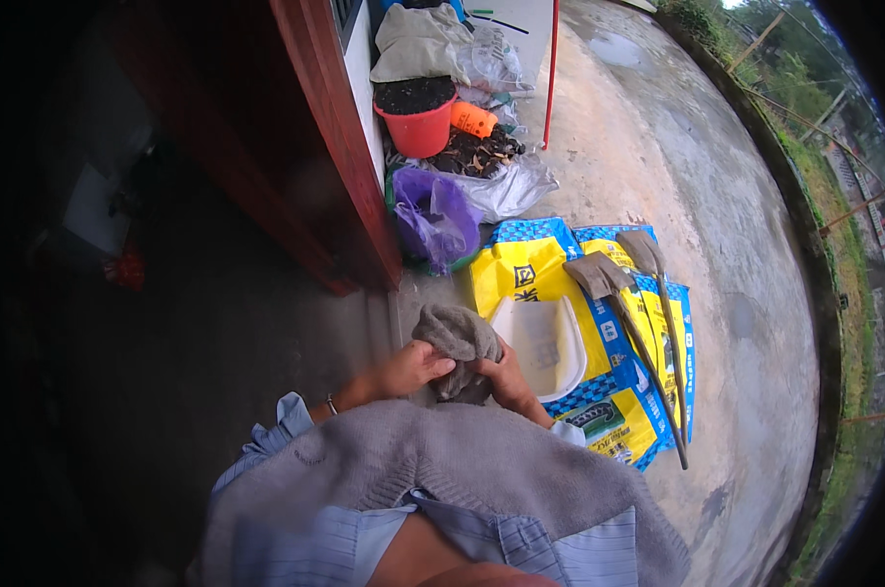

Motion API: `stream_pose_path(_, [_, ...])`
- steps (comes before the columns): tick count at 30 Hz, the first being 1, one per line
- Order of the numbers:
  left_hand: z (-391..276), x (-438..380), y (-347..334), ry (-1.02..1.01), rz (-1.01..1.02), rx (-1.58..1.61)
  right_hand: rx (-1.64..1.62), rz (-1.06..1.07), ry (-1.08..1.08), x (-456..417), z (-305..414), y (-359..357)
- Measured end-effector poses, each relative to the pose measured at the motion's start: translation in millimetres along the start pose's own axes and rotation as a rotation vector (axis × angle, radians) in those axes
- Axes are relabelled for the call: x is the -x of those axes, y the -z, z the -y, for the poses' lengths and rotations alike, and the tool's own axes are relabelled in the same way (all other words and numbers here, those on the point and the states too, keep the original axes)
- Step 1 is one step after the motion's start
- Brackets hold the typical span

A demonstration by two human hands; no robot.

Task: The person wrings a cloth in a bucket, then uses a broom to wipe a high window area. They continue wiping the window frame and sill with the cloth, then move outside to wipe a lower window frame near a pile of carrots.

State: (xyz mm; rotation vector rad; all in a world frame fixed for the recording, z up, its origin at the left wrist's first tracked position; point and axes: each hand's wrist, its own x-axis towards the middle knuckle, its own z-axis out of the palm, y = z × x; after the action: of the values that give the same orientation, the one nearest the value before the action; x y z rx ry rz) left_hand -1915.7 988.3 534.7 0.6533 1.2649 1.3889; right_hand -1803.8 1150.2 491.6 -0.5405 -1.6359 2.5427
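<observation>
Both my hands hold a bunched grey-brown cloth in front of my chest. My left hand pinches its left side between thumb and fingers, and a bracelet circles that wrist. My right hand grips the right side, its fingers partly hidden by the folds. Just right of the cloth, a white plastic scoop-shaped container lies on yellow and blue printed sacks. Two shovels with dirty blades, a nearer one and a farther one, rest across the sacks at the right.
Ahead stand a purple bag-lined bucket and a red bucket of dark material. An orange container lies beside it, near a silvery sack. A red door frame rises at the left; a low wall curves along the right.
</observation>
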Motion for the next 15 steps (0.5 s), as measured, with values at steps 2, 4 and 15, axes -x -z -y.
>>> stream_pose_path(2, [-14.8, -23.2, 29.2, -0.003, 0.026, -0.059, -0.062, 0.0, 0.051, -34.0, 9.8, 4.2])
stream_pose_path(4, [-28.6, -37.9, 62.5, 0.066, -0.03, -0.169, -0.154, 0.043, 0.026, -65.5, 31.9, 4.4])
stream_pose_path(15, [-94.5, -75.2, 191.2, -0.052, -0.535, -0.093, -0.432, 0.074, 0.228, -225.6, 118.3, 40.3])
